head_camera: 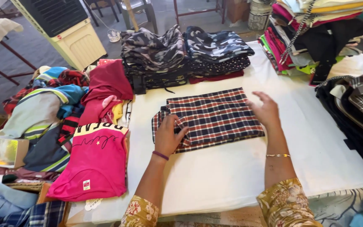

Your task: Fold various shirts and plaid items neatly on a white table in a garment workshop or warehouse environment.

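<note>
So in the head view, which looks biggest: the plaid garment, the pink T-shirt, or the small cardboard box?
1. Plaid garment and pink T-shirt: about alike; the T-shirt lies nearer the camera, so unsure.
2. Small cardboard box: clearly smallest.

Grey floor (34, 46) (daylit) under red-legged tables (198, 10).

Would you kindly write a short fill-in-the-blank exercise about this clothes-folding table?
1. The left hand presses the folded ____ garment.
2. The right hand rests at that garment's ____ edge.
3. The pink shirt lies to the ____ of the garment.
4. Stacked behind it are ____-patterned clothes.

Missing words: plaid; right; left; camouflage
</note>
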